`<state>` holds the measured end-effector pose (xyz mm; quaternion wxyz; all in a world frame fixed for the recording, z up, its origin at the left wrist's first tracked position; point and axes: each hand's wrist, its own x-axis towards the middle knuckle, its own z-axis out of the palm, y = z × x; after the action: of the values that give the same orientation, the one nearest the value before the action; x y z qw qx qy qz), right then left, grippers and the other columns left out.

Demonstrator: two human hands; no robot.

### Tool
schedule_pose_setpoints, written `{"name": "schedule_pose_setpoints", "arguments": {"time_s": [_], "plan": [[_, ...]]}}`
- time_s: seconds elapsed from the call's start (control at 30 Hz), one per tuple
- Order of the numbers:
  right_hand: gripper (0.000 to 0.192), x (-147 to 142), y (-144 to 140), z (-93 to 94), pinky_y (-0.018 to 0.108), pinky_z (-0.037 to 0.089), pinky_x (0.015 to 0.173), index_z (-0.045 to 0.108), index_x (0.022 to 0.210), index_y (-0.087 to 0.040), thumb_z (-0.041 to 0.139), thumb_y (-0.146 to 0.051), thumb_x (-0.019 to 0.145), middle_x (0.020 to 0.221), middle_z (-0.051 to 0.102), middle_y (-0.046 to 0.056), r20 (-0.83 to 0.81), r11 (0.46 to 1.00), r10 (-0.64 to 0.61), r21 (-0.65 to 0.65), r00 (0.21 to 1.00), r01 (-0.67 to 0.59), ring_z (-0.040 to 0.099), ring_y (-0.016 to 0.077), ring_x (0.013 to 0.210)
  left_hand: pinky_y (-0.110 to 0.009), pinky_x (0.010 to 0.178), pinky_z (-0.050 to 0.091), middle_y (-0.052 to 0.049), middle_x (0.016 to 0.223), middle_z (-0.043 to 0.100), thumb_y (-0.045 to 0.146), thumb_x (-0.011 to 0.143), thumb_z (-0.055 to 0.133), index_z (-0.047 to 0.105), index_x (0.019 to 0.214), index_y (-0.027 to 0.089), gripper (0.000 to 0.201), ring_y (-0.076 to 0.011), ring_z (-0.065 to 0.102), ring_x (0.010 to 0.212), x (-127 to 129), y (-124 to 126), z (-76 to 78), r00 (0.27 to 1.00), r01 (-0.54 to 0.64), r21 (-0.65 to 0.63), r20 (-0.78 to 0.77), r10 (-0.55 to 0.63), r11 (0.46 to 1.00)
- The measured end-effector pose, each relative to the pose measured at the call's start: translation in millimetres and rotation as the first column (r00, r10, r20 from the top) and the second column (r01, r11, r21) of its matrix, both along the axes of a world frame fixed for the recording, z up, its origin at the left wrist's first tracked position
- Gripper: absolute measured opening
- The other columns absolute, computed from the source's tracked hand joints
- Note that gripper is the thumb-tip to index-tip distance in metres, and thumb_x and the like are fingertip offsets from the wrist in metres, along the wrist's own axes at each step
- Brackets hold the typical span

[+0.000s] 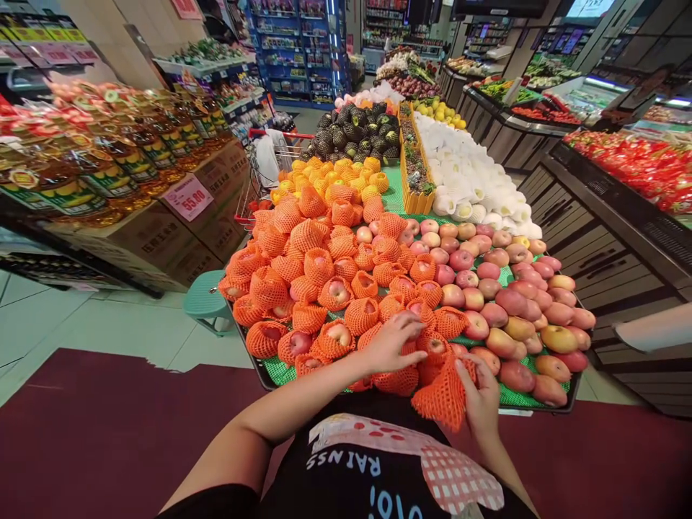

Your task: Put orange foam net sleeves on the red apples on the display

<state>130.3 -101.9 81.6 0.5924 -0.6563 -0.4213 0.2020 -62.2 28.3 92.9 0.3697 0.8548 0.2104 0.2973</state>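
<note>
My right hand [480, 395] is closed on an orange foam net [444, 395] at the near edge of the display. Whether a fruit sits inside that net cannot be made out. Just left of it, my left hand [393, 344] hovers over or touches the netted apples, its fingers stretched out and apart. Apples in orange foam nets [335, 293] are heaped to the left and ahead of my hands. On the right lie bare red and yellowish apples [513, 303], spread over a green mat [516, 395].
Behind the apples are oranges [327, 176], dark netted fruit [360, 133], a yellow planter box [416, 162] and white-netted fruit [465, 169]. Left stand a teal stool [208, 295], a shopping cart [270, 155] and oil bottles [108, 169] on cartons. Another person's arm [657, 328] enters from the right.
</note>
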Motion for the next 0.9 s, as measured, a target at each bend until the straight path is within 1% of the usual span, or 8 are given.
{"name": "schedule_pose_setpoints", "arguments": {"time_s": [0.07, 0.13, 0.27, 0.37, 0.43, 0.57, 0.77, 0.9], "plan": [[0.029, -7.7, 3.2, 1.1, 0.044, 0.05, 0.095, 0.071, 0.091, -0.024, 0.074, -0.052, 0.082, 0.095, 0.073, 0.004, -0.062, 0.993, 0.116, -0.022, 0.991, -0.117, 0.066, 0.0265, 0.097, -0.044, 0.112, 0.041, -0.012, 0.127, 0.063, 0.044, 0.097, 0.06, 0.062, 0.123, 0.019, 0.036, -0.0264, 0.057, 0.123, -1.8, -15.0, 4.0, 0.975, 0.199, -0.18, 0.134, -0.177, 0.963], [0.029, -15.2, 8.8, 3.2, 0.046, 0.047, 0.102, 0.072, 0.091, -0.026, 0.075, -0.053, 0.081, 0.098, 0.074, 0.004, -0.115, 0.98, 0.195, -0.019, 0.974, -0.198, 0.065, 0.0283, 0.106, -0.038, 0.102, 0.046, -0.007, 0.111, 0.066, 0.047, 0.096, 0.062, 0.064, 0.11, 0.018, 0.033, -0.0217, 0.061, 0.106, -2.3, -25.2, 4.3, 0.953, 0.287, -0.371, 0.201, -0.225, 0.883], [0.029, -20.6, 19.9, 3.2, 0.046, 0.044, 0.107, 0.073, 0.089, -0.027, 0.079, -0.053, 0.077, 0.099, 0.074, 0.003, -0.212, 0.967, 0.248, -0.01, 0.945, -0.256, 0.064, 0.0274, 0.108, -0.03, 0.085, 0.044, 0.001, 0.087, 0.058, 0.054, 0.077, 0.08, 0.06, 0.087, 0.017, 0.043, -0.0147, 0.054, 0.084, -4.5, -30.1, -1.0, 0.952, 0.267, -0.633, 0.29, -0.097, 0.727], [0.033, -17.6, 21.5, -7.2, 0.042, 0.051, 0.097, 0.073, 0.085, -0.027, 0.082, -0.057, 0.072, 0.095, 0.074, 0.002, -0.422, 0.936, 0.278, -0.082, 0.863, -0.341, 0.066, 0.0253, 0.097, -0.026, 0.076, 0.039, 0.003, 0.08, 0.053, 0.056, 0.069, 0.084, 0.055, 0.076, 0.017, 0.049, -0.0119, 0.048, 0.075, -9.1, -26.1, -8.1, 0.915, 0.295, -0.751, 0.4, 0.051, 0.591], [0.038, -15.7, 20.8, -17.7, 0.042, 0.055, 0.089, 0.074, 0.083, -0.027, 0.083, -0.061, 0.067, 0.092, 0.075, 0.003, -0.542, 0.903, 0.277, -0.136, 0.794, -0.408, 0.068, 0.0254, 0.091, -0.025, 0.071, 0.035, 0.004, 0.075, 0.05, 0.056, 0.067, 0.083, 0.051, 0.073, 0.018, 0.05, -0.0107, 0.044, 0.07, -12.3, -21.5, -15.6, 0.875, 0.286, -0.791, 0.446, 0.19, 0.541], [0.041, -13.7, 32.5, -35.3, 0.041, 0.058, 0.079, 0.075, 0.084, -0.024, 0.089, -0.056, 0.061, 0.084, 0.075, 0.004, -0.461, 0.859, 0.355, -0.184, 0.813, -0.479, 0.069, 0.0263, 0.083, -0.024, 0.066, 0.03, 0.006, 0.067, 0.044, 0.057, 0.07, 0.08, 0.047, 0.072, 0.019, 0.05, -0.0099, 0.039, 0.065, -14.8, -6.8, -36.2, 0.882, 0.155, -0.761, 0.394, 0.259, 0.63], [0.048, -3.6, 88.5, -40.7, 0.039, 0.052, 0.084, 0.063, 0.077, -0.023, 0.068, -0.071, 0.075, 0.081, 0.068, 0.002, -0.137, 0.96, 0.236, -0.118, 0.962, -0.253, 0.063, 0.0232, 0.083, -0.024, 0.06, 0.03, 0.007, 0.066, 0.04, 0.063, 0.083, 0.063, 0.043, 0.075, 0.021, 0.046, -0.0108, 0.038, 0.061, -1.2, 27.3, -56.6, 0.912, -0.214, -0.564, 0.178, 0.37, 0.797], [0.044, -4.3, 110.4, -36.0, 0.039, 0.047, 0.087, 0.058, 0.081, -0.024, 0.059, -0.068, 0.084, 0.087, 0.067, 0.004, 0.075, 0.986, 0.141, -0.101, 0.987, -0.133, 0.059, 0.0243, 0.086, -0.026, 0.071, 0.037, 0.004, 0.076, 0.047, 0.044, 0.092, 0.057, 0.043, 0.079, 0.022, 0.03, -0.0137, 0.046, 0.072, 13.5, 46.0, -54.6, 0.865, -0.4, -0.457, 0.098, 0.492, 0.795]]}}
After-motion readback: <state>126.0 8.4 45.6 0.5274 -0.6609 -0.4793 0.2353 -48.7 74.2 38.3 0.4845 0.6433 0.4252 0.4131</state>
